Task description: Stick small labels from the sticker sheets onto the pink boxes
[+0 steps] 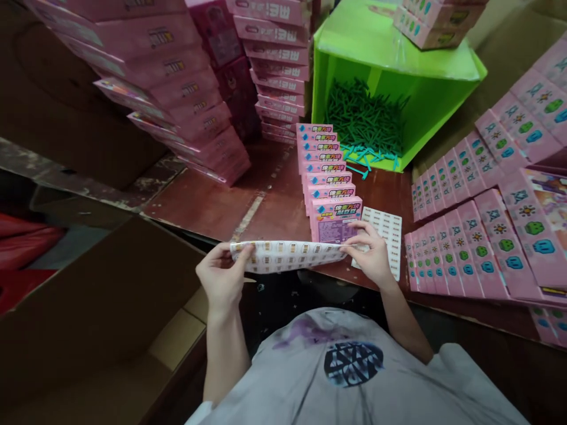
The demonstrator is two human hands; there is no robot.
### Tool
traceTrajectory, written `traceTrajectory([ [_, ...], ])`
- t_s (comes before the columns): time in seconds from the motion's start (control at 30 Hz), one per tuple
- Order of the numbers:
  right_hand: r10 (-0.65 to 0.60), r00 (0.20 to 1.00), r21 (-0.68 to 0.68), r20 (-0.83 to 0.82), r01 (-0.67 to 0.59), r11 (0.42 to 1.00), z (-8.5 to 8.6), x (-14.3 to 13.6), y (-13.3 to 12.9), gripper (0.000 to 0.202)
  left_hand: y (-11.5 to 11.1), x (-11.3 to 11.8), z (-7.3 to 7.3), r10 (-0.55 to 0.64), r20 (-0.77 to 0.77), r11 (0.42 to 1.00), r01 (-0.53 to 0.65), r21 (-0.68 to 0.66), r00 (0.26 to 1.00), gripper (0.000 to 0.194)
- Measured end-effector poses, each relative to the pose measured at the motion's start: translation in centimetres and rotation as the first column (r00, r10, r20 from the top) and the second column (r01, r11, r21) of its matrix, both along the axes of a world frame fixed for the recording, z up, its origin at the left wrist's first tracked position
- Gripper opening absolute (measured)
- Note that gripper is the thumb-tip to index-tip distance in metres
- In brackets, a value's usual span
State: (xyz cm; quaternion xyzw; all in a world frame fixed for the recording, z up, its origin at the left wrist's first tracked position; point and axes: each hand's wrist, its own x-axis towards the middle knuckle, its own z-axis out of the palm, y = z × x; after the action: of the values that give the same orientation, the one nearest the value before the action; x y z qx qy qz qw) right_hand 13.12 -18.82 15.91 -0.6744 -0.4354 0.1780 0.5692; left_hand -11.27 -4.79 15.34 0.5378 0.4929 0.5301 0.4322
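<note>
A white sticker sheet (292, 255) with rows of small brown-gold labels is stretched between my hands, over the table's front edge. My left hand (225, 273) grips its left end, thumb on top. The right end is pinched between the thumb and fingers of my right hand (370, 251). Just behind my right hand, a second label sheet (392, 236) lies flat on the table, partly covered by that hand. A row of pink boxes with purple panels (337, 227) stands right behind the held sheet.
Tall stacks of pink boxes (195, 88) rise at the back left. A green bin (436, 106) on its side holds many teal sticks (363, 115). More pink boxes (469, 254) line the right. An open cardboard box (101, 319) is at the lower left.
</note>
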Motion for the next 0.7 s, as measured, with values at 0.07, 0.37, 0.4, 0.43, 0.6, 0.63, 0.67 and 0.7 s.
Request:
traceTrajectory([
  [0.07, 0.027, 0.999, -0.045, -0.042, -0.029, 0.999, -0.2, 0.3, -0.6, 0.012, 0.2, 0.4, 0.4, 0.014, 0.012, 1.0, -0.015, 0.017, 1.0, 0.034],
  [0.37, 0.1, 0.941, -0.062, -0.323, -0.126, 0.99, -0.2, 0.9, -1.1, 0.021, 0.3, -0.1, 0.0, -0.118, 0.139, 0.976, 0.141, -0.165, 0.983, 0.045],
  [0.4, 0.101, 0.936, -0.046, -0.338, -0.124, 0.991, -0.1, 1.0, -1.1, 0.02, 0.2, -0.4, -0.3, -0.195, 0.168, 0.955, 0.226, -0.191, 0.966, 0.043],
  [0.43, 0.092, 0.935, -0.027, -0.342, -0.108, 0.994, -0.1, 1.2, -1.0, 0.021, 0.0, -0.5, -0.7, -0.266, 0.192, 0.93, 0.304, -0.209, 0.945, 0.04],
  [0.6, -0.048, 0.998, 0.084, -0.034, 0.051, 0.995, -0.3, 2.0, 0.4, 0.016, -0.9, 0.6, -2.5, -0.159, 0.073, 0.971, 0.169, -0.171, 0.985, 0.032],
  [0.63, -0.045, 0.995, 0.096, 0.089, 0.036, 0.995, -0.5, 2.2, 0.7, 0.013, -0.9, 1.0, -2.8, -0.092, 0.033, 0.984, 0.096, -0.15, 0.995, 0.032],
  [0.67, -0.022, 0.978, 0.096, 0.206, 0.002, 0.995, -0.6, 2.4, 1.1, 0.011, -1.0, 1.3, -3.1, -0.047, -0.003, 0.99, 0.046, -0.135, 0.999, 0.033],
  [0.7, 0.012, 0.955, 0.087, 0.295, -0.039, 0.995, -0.8, 2.5, 1.5, 0.009, -1.0, 1.5, -3.3, -0.022, -0.036, 0.992, 0.017, -0.127, 0.999, 0.033],
])
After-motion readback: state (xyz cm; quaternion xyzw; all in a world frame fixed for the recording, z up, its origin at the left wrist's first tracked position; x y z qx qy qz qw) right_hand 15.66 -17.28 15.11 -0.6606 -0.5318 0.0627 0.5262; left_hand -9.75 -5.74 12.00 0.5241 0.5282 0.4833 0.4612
